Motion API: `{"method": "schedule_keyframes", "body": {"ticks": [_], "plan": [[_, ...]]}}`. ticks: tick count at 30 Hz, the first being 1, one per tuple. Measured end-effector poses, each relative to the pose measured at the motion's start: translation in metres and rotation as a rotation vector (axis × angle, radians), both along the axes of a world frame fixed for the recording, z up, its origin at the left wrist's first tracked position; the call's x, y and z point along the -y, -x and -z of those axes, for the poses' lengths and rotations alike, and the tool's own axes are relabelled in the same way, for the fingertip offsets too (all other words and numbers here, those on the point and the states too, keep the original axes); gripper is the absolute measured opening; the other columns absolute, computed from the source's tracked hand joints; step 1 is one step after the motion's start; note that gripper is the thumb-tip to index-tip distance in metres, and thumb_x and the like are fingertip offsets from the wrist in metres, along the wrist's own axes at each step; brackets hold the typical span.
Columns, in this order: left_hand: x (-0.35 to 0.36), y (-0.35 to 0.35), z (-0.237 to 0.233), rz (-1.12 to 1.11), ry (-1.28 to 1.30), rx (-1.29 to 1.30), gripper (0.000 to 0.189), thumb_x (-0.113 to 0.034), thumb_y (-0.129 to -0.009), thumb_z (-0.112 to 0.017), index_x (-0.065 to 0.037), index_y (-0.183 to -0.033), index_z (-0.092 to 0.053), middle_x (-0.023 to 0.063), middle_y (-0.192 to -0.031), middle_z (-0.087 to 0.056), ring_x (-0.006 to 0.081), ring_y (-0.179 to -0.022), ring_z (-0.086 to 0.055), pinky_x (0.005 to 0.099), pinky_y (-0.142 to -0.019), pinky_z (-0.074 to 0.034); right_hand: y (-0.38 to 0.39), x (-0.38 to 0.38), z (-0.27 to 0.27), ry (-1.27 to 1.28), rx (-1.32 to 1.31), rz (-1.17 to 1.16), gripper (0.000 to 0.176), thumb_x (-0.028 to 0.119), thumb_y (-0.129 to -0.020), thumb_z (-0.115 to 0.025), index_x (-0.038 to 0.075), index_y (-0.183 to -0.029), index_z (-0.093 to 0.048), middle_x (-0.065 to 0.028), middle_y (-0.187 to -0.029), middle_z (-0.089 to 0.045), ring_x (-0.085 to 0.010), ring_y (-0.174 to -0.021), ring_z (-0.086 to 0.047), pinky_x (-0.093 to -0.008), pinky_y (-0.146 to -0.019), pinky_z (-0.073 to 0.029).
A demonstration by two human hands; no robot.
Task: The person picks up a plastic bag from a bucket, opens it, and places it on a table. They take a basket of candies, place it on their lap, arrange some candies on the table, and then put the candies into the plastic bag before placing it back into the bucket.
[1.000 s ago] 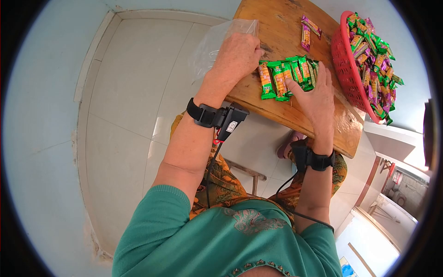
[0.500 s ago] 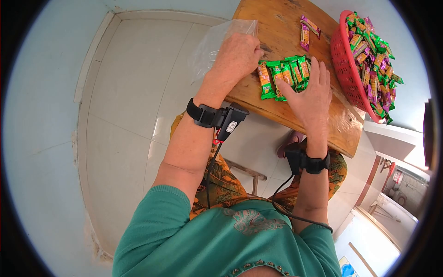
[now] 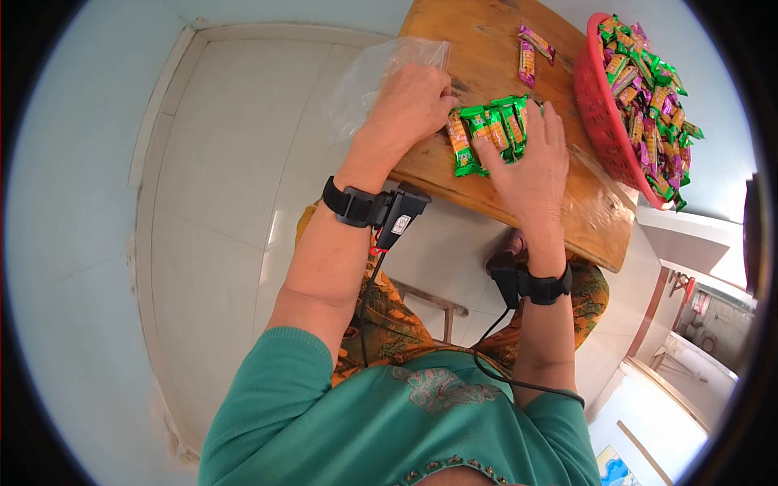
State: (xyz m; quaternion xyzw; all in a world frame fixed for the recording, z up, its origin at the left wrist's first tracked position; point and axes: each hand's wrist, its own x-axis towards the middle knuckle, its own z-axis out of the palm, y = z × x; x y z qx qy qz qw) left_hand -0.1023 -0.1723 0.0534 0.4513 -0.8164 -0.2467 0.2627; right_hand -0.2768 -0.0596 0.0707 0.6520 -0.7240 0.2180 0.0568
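A row of several green-and-orange wrapped snack packets [image 3: 488, 139] lies side by side near the front edge of the wooden table. My right hand [image 3: 532, 166] rests over the right end of the row, fingers stretched and thumb spread across the packets, hiding some of them. At the row's left end, my left hand [image 3: 409, 105] has its fingers curled closed on a clear plastic bag [image 3: 361, 85], which hangs past the table's left edge. The bag's mouth and the left fingertips are partly hidden by the hand.
Two purple packets [image 3: 527, 63] lie farther back on the wooden table [image 3: 478, 36]. A red plastic basket [image 3: 604, 121] heaped with green and purple packets stands at the right. Black straps with devices and cables circle both wrists. A wooden stool bar [image 3: 429, 298] shows below.
My right hand has shifted slightly left over the row, and the packets sit a little closer together. The left hand stays at the bag. The view has shifted slightly.
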Motion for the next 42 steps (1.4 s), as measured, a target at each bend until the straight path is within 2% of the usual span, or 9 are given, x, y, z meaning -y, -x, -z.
{"method": "schedule_keyframes", "body": {"ticks": [7, 11, 13, 19, 20, 24, 27, 35, 42], "plan": [[-0.002, 0.002, -0.001, -0.022, -0.079, 0.013, 0.02, -0.018, -0.085, -0.071, 0.002, -0.083, -0.07, 0.0176, -0.07, -0.067, 0.0327, -0.065, -0.063, 0.0403, -0.063, -0.05, 0.068, -0.012, -0.035, 0.457, 0.042, 0.092, 0.026, 0.011, -0.088, -0.072, 0.004, -0.112, -0.069, -0.0118, -0.113, -0.07, -0.0289, -0.107, -0.064, -0.039, -0.094, -0.05], [0.0, 0.002, -0.004, -0.013, -0.109, 0.004, 0.02, -0.018, -0.086, -0.07, 0.001, -0.087, -0.072, 0.0172, -0.071, -0.067, 0.0325, -0.066, -0.063, 0.0399, -0.064, -0.05, 0.127, -0.037, -0.063, 0.559, -0.009, 0.297, 0.022, 0.011, -0.092, -0.069, 0.005, -0.113, -0.071, -0.007, -0.103, -0.071, -0.0188, -0.089, -0.065, -0.0297, -0.075, -0.053], [0.001, 0.001, -0.001, -0.026, -0.098, 0.038, 0.019, -0.018, -0.088, -0.068, 0.0, -0.09, -0.072, 0.0164, -0.071, -0.067, 0.0309, -0.064, -0.064, 0.0397, -0.062, -0.051, 0.17, -0.053, -0.057, 0.584, 0.175, 0.428, 0.024, 0.013, -0.093, -0.068, 0.004, -0.116, -0.07, -0.0054, -0.101, -0.071, -0.0157, -0.084, -0.063, -0.0284, -0.072, -0.051], [0.003, 0.0, 0.001, -0.028, 0.001, 0.009, 0.019, -0.018, -0.088, -0.068, 0.001, -0.09, -0.072, 0.0165, -0.071, -0.067, 0.0298, -0.058, -0.063, 0.0397, -0.059, -0.05, 0.252, -0.08, -0.039, 0.349, 0.296, 0.605, 0.038, 0.022, -0.093, -0.069, 0.001, -0.125, -0.067, -0.008, -0.107, -0.068, -0.013, -0.082, -0.061, -0.0287, -0.073, -0.05], [0.003, 0.001, 0.001, -0.024, 0.001, 0.007, 0.019, -0.018, -0.088, -0.068, 0.001, -0.09, -0.072, 0.0165, -0.071, -0.067, 0.0298, -0.058, -0.063, 0.0397, -0.059, -0.05, 0.256, -0.082, -0.041, 0.245, 0.385, 0.652, 0.041, 0.024, -0.095, -0.069, -0.001, -0.127, -0.064, -0.0078, -0.113, -0.067, -0.0138, -0.102, -0.06, -0.0291, -0.089, -0.047], [0.001, 0.001, -0.003, -0.044, -0.058, 0.009, 0.019, -0.017, -0.087, -0.068, 0.002, -0.089, -0.072, 0.0176, -0.069, -0.067, 0.0321, -0.06, -0.063, 0.0399, -0.06, -0.051, 0.263, -0.078, -0.036, 0.283, 0.277, 0.591, 0.042, 0.023, -0.093, -0.069, -0.002, -0.126, -0.065, -0.0088, -0.106, -0.069, -0.0123, -0.084, -0.062, -0.0271, -0.077, -0.05], [0.003, 0.0, -0.001, -0.041, -0.025, 0.003, 0.019, -0.016, -0.087, -0.069, 0.002, -0.088, -0.072, 0.0178, -0.068, -0.067, 0.0323, -0.06, -0.063, 0.0402, -0.061, -0.051, 0.28, -0.077, -0.031, 0.303, 0.475, 0.59, 0.042, 0.024, -0.092, -0.073, -0.004, -0.122, -0.066, -0.0064, -0.098, -0.07, -0.0121, -0.085, -0.063, -0.0253, -0.078, -0.05], [0.004, -0.003, -0.001, -0.027, 0.037, 0.015, 0.02, -0.017, -0.087, -0.068, 0.002, -0.087, -0.072, 0.0175, -0.067, -0.066, 0.0319, -0.06, -0.063, 0.0404, -0.061, -0.05, 0.252, -0.081, -0.047, 0.467, 0.968, 0.602, 0.025, 0.018, -0.087, -0.08, 0.001, -0.102, -0.07, -0.0027, -0.085, -0.068, -0.006, -0.07, -0.057, -0.0201, -0.057, -0.041], [0.001, -0.006, -0.005, -0.047, -0.048, -0.013, 0.021, -0.017, -0.088, -0.066, 0.003, -0.088, -0.072, 0.0172, -0.066, -0.065, 0.0322, -0.058, -0.062, 0.0404, -0.06, -0.05, 0.242, -0.103, -0.054, 0.739, 0.88, 0.487, 0.016, 0.008, -0.091, -0.074, -0.004, -0.099, -0.067, -0.0086, -0.079, -0.068, -0.0129, -0.069, -0.063, -0.0232, -0.061, -0.052]]}}
